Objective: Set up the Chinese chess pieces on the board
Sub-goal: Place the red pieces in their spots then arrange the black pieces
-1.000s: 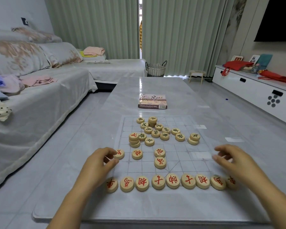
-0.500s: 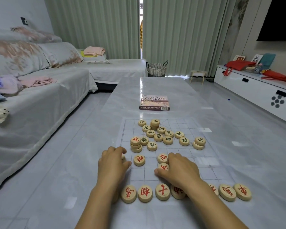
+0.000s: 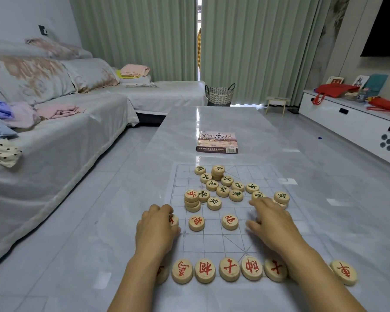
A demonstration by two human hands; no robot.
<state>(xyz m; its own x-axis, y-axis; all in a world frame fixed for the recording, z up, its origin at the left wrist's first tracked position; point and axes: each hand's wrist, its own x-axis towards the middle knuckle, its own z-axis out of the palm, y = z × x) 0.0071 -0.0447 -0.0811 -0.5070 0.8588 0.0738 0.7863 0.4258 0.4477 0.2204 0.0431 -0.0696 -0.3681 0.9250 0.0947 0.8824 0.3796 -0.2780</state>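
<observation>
A clear chess board (image 3: 212, 244) with a thin grid lies on the marble table. A row of red pieces (image 3: 229, 269) lines its near edge. Two red cannon pieces (image 3: 196, 222) (image 3: 229, 221) sit one row further in. Green pieces (image 3: 223, 190) lie in a loose heap on the far half, beside a short stack topped by a red piece (image 3: 191, 195). My left hand (image 3: 155, 230) curls over a red piece (image 3: 173, 220) at the board's left edge. My right hand (image 3: 270, 221) is curled on the right side, with a pale piece barely showing under its fingers.
The chess box (image 3: 217, 143) lies on the table beyond the board. A covered sofa (image 3: 54, 136) with clothes runs along the left. A woven basket (image 3: 219, 95) stands by the curtains. A white cabinet (image 3: 351, 122) is on the right.
My right hand has moved from the board's near middle to its right side, and the red piece it covered is gone from there. My left hand stays on the left-edge piece.
</observation>
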